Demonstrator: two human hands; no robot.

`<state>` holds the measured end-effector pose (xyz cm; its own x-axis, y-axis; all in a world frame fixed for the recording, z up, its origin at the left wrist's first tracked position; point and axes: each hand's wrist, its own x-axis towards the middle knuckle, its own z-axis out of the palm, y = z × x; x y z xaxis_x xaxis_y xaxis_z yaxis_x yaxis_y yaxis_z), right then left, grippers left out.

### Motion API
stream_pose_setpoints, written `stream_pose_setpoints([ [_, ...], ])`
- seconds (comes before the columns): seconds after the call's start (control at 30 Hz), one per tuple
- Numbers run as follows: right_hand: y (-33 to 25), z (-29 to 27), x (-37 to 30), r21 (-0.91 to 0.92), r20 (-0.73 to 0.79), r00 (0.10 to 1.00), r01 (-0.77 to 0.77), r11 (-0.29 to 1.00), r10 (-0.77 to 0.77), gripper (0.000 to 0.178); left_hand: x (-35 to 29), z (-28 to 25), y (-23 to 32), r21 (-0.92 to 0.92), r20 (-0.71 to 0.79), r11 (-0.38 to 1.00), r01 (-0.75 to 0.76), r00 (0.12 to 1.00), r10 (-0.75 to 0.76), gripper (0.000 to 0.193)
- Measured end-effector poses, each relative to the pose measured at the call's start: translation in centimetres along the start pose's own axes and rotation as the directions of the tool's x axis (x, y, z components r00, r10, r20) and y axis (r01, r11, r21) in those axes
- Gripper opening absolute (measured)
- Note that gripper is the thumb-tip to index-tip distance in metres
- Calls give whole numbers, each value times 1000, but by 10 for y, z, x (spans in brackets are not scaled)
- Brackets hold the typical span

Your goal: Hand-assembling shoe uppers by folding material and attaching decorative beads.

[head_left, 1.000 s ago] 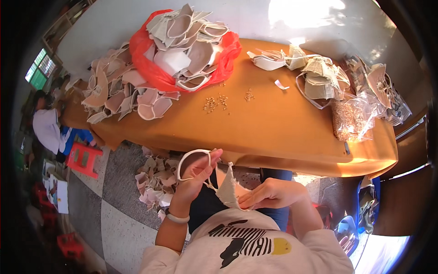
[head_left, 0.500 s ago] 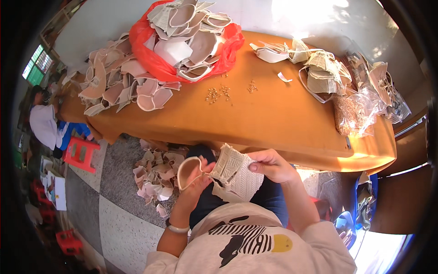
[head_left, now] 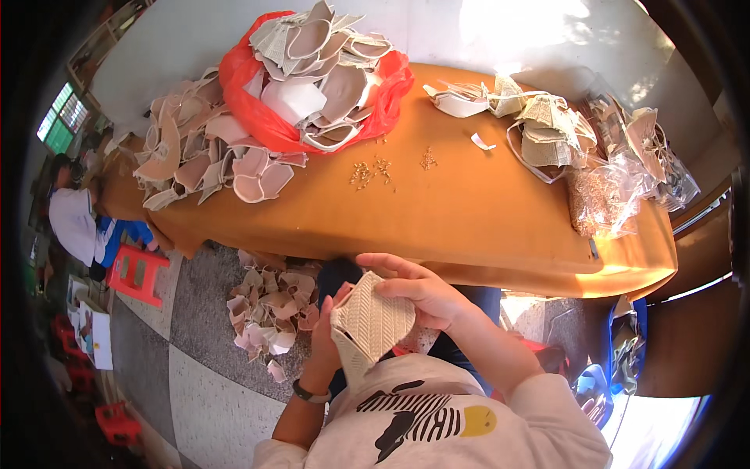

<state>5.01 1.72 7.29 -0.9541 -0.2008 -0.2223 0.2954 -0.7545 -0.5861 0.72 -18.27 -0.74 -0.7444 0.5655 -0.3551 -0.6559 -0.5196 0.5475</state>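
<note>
Below the cream patterned piece [head_left: 379, 319], striped black print [head_left: 397, 434] marks the shirt [head_left: 539, 428].

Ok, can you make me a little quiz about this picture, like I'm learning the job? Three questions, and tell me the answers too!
1. What colour is the plastic bag heaped with pale pieces?
a) blue
b) red
c) green

2. True or false: the left hand and the right hand both touch the pale patterned piece.

3. Fill the gap: in the picture, the clear bag of golden bits lies toward the table's ____ end.

Key: 1. b; 2. true; 3. right.
</note>
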Motion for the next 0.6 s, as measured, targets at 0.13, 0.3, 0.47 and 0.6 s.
stream_pose_setpoints([
  [0.13, -27, -21, 30, -350, -111, 992, 18, 937, -60, 31, 16, 36, 27, -386, 352, 861, 331, 916, -194, 69],
  [0.3, -77, -74, 127, -977, 155, 636, -17, -214, -756, 29, 9, 46, 6, 208, 7, 922, -327, 943, 332, 40],
  [0.47, -118, -112, 210, -913, 42, 628, -291, -285, -777, 36, 11, 22, 6, 86, -144, 984, -154, 976, 165, 28],
  [0.6, -105, -102, 229, -898, 22, 659, -316, -304, -752, 32, 10, 12, 5, 181, -193, 949, -259, 936, 293, 19],
])
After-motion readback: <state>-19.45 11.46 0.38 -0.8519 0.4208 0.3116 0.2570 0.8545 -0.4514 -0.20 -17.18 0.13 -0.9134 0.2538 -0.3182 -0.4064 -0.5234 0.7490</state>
